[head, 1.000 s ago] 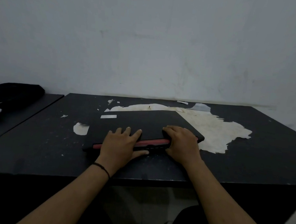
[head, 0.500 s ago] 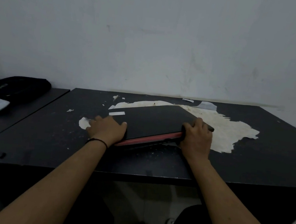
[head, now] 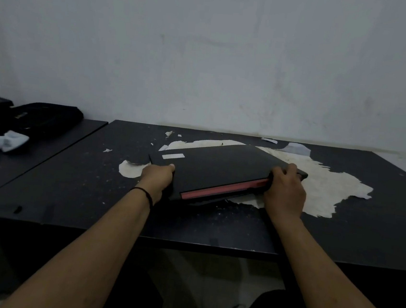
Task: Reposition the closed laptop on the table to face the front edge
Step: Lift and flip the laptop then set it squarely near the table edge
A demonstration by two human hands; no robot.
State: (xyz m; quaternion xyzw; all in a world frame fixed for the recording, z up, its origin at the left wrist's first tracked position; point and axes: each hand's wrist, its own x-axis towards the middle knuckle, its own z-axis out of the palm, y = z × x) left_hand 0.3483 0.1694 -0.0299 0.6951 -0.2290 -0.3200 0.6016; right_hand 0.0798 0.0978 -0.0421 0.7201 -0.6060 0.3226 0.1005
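Observation:
A closed black laptop (head: 223, 168) with a red strip along its near edge sits skewed on the black table (head: 364, 233), its near edge tilted up off the surface. My left hand (head: 158, 176) grips the laptop's left side, with a black band on that wrist. Over at the right near corner, my right hand (head: 284, 190) wraps its fingers over the lid. A small white sticker shows near the lid's left corner.
Where the table's top layer has peeled, a large pale patch (head: 323, 189) shows to the right of the laptop. A second dark table on the left holds a black bag (head: 45, 117) and a white cloth (head: 2, 141). A grey wall stands right behind.
Both hands shifted from the laptop's near edge out to its two sides. The laptop has turned, its right end swinging farther back, and its near edge has lifted.

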